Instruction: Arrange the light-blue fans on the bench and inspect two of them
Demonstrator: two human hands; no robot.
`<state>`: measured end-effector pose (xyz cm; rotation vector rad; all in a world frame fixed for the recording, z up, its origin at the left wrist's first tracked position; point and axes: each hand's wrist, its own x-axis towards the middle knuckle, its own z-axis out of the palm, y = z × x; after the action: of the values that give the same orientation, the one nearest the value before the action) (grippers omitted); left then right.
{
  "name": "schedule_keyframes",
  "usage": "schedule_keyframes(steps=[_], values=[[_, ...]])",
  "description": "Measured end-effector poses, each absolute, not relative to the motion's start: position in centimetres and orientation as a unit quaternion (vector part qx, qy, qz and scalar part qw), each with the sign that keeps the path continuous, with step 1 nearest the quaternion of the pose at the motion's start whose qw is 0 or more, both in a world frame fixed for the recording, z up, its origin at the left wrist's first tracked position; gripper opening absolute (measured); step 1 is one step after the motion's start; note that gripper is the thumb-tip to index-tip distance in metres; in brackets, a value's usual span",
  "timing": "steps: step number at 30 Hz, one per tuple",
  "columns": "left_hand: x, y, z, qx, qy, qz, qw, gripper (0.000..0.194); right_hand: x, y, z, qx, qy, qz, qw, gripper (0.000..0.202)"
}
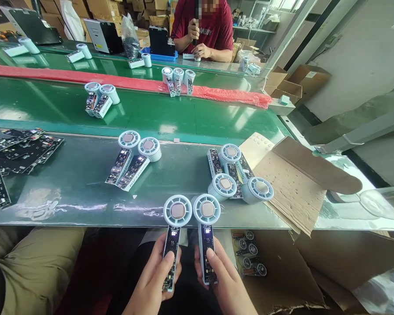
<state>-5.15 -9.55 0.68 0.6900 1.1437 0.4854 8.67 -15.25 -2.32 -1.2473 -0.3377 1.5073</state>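
My left hand [162, 267] is wrapped round the handle of a light-blue handheld fan [177, 211], its round head pointing up and a lit "60" on its dark front. In my right hand [218, 267] is a second fan [206, 210] of the same kind, also showing a lit number, with my thumb on its front. Both fans are upright side by side at the table's front edge, their heads nearly touching. Just beyond them on the right lies a group of three fans [231, 153]. Two more fans [149, 148] lie together further left.
Dark circuit boards [22, 148] are piled at the left of the table [82, 175]. Flattened cardboard [289, 183] lies at the right. An open box [276, 271] below holds several fans. Beyond the green belt [144, 109], a person [213, 30] sits with a dark object. Someone's leg [42, 262] is at lower left.
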Motion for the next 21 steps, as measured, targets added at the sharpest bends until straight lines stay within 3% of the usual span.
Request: schedule_keyframes(steps=[21], values=[[-5.66,-9.3,0.19,0.362,0.531,0.184,0.744,0.048,9.01,-14.89,-1.54,-0.537,-0.165,0.642,0.521,0.044]])
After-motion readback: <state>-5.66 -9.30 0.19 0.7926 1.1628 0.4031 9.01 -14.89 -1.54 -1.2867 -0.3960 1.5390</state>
